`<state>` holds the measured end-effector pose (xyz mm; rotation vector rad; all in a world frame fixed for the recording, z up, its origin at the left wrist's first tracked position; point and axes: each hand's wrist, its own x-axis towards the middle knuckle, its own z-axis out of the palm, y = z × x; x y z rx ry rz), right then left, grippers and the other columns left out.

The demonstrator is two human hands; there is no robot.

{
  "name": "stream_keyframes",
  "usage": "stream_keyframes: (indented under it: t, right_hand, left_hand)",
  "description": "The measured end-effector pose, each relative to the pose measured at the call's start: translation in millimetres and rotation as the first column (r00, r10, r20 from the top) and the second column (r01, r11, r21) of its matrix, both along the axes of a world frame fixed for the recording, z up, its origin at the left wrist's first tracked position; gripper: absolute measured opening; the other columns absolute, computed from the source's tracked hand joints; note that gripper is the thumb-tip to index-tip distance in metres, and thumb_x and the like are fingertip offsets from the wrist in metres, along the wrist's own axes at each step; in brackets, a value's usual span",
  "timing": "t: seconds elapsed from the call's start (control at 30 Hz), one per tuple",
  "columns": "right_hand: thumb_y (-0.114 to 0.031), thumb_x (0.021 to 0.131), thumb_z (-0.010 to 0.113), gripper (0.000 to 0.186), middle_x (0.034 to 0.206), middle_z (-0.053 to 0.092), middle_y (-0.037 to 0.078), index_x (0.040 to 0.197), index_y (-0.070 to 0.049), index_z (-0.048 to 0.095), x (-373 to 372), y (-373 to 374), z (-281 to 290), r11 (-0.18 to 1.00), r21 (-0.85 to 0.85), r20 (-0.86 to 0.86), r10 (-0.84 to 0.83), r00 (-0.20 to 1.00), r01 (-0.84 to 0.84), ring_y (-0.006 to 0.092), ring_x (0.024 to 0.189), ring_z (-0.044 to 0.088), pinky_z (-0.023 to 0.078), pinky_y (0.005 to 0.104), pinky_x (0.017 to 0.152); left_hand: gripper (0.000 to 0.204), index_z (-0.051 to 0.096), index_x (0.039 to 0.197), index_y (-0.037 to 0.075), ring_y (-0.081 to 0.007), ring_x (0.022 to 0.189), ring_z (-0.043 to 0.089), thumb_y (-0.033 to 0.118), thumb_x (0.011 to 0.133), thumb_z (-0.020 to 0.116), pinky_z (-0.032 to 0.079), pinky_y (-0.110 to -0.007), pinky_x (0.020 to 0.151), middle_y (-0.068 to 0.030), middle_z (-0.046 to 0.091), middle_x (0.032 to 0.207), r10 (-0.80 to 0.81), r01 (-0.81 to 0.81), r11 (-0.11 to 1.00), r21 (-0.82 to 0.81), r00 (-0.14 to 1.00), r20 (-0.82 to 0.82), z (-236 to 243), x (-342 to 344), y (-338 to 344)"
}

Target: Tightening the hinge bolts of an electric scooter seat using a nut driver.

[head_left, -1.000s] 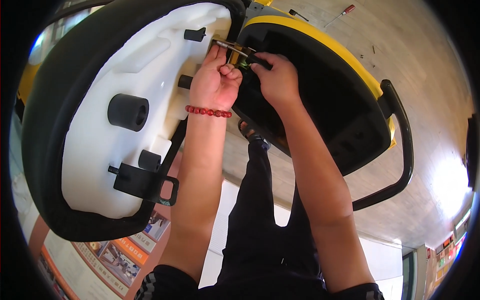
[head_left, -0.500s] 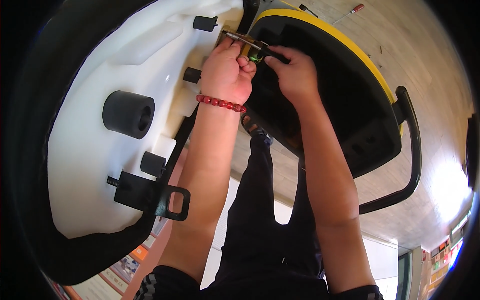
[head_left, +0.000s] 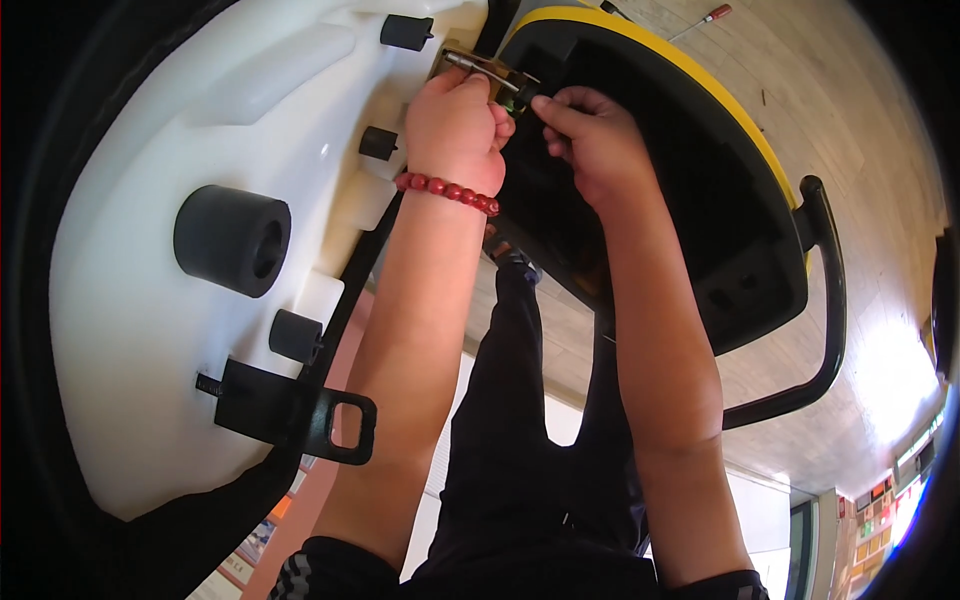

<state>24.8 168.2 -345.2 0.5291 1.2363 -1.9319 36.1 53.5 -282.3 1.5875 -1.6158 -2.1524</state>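
My left hand (head_left: 452, 130), a red bead bracelet at its wrist, has its fingers curled at a brass-coloured metal bracket (head_left: 452, 51) between a white moulded shell (head_left: 130, 330) and a black panel (head_left: 700, 240). A thin metal-shafted tool (head_left: 492, 76) with a dark handle lies across that bracket. My right hand (head_left: 600, 140) pinches the tool's handle between thumb and forefinger, its other fingers bent. The exact grip of my left fingertips is hidden.
Black cylinders (head_left: 232, 240) and a looped black bracket (head_left: 255, 400) are fixed to the shell. The panel has a yellow rim (head_left: 727, 110) and black tubular handle (head_left: 828, 300). A red-handled screwdriver (head_left: 718, 14) lies on the wooden floor (head_left: 830, 120). My legs are below.
Both hands and the bracket have shifted up and right in the view. The white shell looks larger. My right thumb and fingers have changed their hold on the tool's handle.
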Motion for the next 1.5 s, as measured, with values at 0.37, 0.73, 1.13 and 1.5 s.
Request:
stream_keyframes:
  t: [0.37,0.73,1.13,1.5]
  right_hand:
    - [-0.012,0.085,0.058,0.018,0.076,0.055,0.006,0.093,0.004,0.053,5,3,6,0.965,-0.156,0.211,-0.174,0.962,0.209,0.0134,0.057,0.054,0.047,0.0238,0.053]
    - [-0.019,0.086,0.058,0.02,0.069,0.05,0.003,0.089,0.0,0.052,-7,14,-14,0.923,-0.384,0.252,0.077,0.965,0.027,0.008,0.048,0.042,0.033,0.0208,0.04]
    - [-0.021,0.085,0.057,0.026,0.064,0.052,0.004,0.096,0.003,0.057,-1,17,-1,0.999,0.045,-0.125,-0.005,0.992,0.011,0.0107,0.046,0.045,0.036,0.0236,0.044]
    - [-0.024,0.088,0.055,0.031,0.061,0.046,0.001,0.098,0.004,0.052,0,14,-6,0.994,-0.113,0.019,-0.003,1.0,0.006,0.01,0.05,0.042,0.035,0.0236,0.046]
  left_hand:
    - [0.02,0.056,0.095,-0.004,-0.0094,0.049,0.045,0.013,0.09,0.047,0.051,-0.027,0.052,-0.0072,0.055,0.078,-0.432,0.512,0.823,-0.246,0.846,0.313,1,-2,2]
    - [0.024,0.048,0.074,0.003,-0.0097,0.044,0.039,0.021,0.09,0.051,0.042,-0.026,0.045,-0.0016,0.045,0.06,-0.357,0.348,0.934,0.083,0.915,0.185,-14,1,21]
    - [0.023,0.047,0.075,0.003,-0.0108,0.044,0.039,0.02,0.089,0.053,0.04,-0.026,0.044,-0.0018,0.044,0.059,-0.278,0.277,0.96,0.034,0.945,0.172,-18,-5,29]
    - [0.024,0.046,0.074,0.005,-0.0102,0.044,0.038,0.021,0.09,0.05,0.04,-0.027,0.044,-0.0015,0.044,0.06,-0.268,0.266,0.963,0.034,0.952,0.148,-20,-1,28]
